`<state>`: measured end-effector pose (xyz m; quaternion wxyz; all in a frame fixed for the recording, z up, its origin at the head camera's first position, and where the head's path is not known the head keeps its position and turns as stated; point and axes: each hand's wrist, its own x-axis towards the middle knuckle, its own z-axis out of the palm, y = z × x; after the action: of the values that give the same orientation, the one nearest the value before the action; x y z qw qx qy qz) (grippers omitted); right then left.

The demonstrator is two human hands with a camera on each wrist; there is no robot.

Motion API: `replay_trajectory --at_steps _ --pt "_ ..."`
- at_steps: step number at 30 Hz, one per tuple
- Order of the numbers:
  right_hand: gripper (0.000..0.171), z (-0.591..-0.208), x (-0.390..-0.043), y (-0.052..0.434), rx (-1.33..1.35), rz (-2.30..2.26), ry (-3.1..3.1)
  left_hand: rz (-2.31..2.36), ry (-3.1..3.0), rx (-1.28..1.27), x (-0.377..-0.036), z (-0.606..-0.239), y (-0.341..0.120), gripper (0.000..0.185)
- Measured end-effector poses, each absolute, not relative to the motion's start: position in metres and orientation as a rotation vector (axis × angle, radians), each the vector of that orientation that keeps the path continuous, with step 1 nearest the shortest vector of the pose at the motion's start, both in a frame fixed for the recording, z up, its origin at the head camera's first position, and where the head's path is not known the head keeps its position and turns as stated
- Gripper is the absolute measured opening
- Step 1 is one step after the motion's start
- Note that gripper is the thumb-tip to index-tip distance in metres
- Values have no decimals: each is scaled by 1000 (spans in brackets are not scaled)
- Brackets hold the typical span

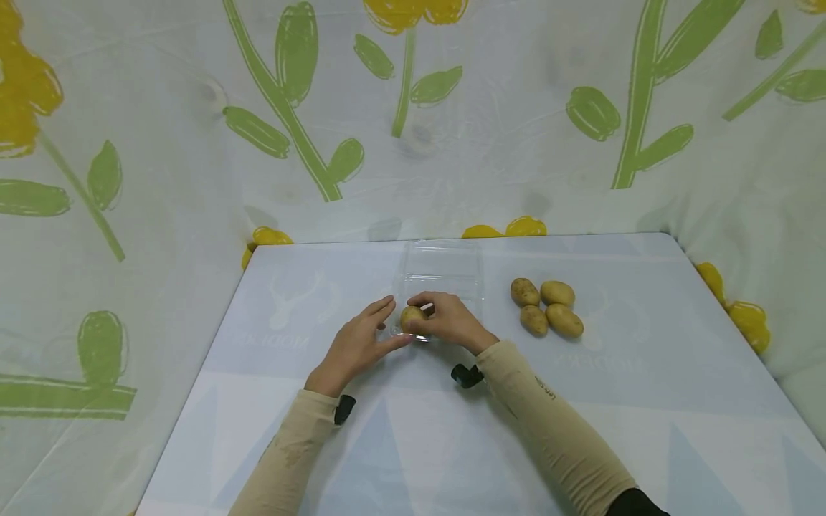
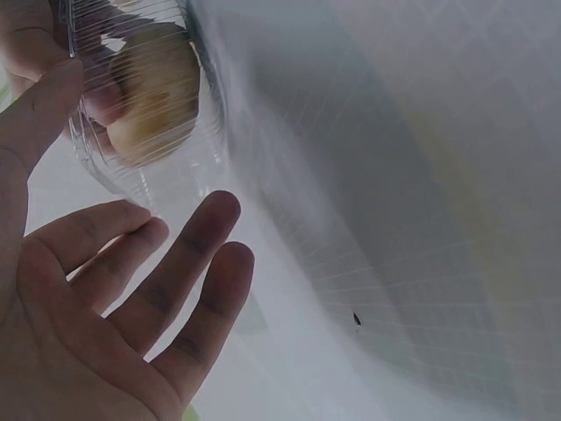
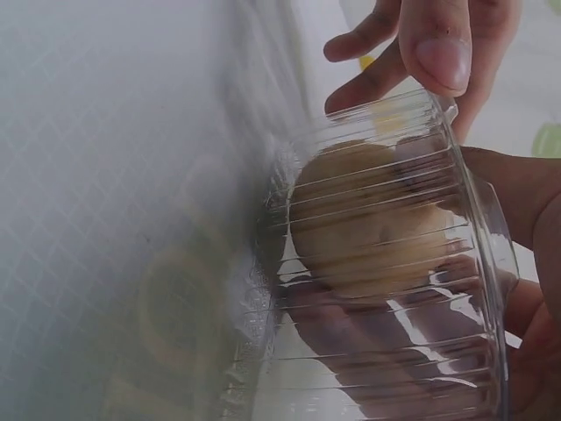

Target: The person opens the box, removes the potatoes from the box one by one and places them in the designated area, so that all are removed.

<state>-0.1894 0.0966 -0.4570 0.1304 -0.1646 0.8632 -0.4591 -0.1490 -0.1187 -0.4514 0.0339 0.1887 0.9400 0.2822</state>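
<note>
While the right hand (image 1: pixel 452 321) curls its fingers round a potato (image 1: pixel 411 317) and holds it inside the near end of a clear plastic box (image 1: pixel 445 269), the left hand (image 1: pixel 358 344) lies just beside it with fingers straight and spread, its thumb and fingertips touching the box's near corner. Seen from the right wrist, the potato (image 3: pixel 368 219) sits behind the ribbed clear wall of the box (image 3: pixel 473 263), with the right hand's fingers (image 3: pixel 377 342) under it, and the left hand's thumb (image 3: pixel 443 44) rests on the rim. From the left wrist, the same potato (image 2: pixel 153 92) shows through the plastic (image 2: pixel 114 167), and the left hand's fingers (image 2: pixel 188 263) are open and hold nothing. The box stands on a pale worktop (image 1: pixel 323 444), near its middle. Four more potatoes (image 1: pixel 547 308) lie in a tight cluster on the worktop to the right of the box, well apart from both hands. A cloth printed with yellow flowers and green leaves (image 1: pixel 129 143) hangs behind and around the worktop
</note>
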Motion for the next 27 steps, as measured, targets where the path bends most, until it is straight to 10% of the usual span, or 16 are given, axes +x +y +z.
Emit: replay_trajectory --at_steps 27 --pt "46 -432 -175 122 -520 -1402 2673 845 2920 588 -151 -454 -118 85"
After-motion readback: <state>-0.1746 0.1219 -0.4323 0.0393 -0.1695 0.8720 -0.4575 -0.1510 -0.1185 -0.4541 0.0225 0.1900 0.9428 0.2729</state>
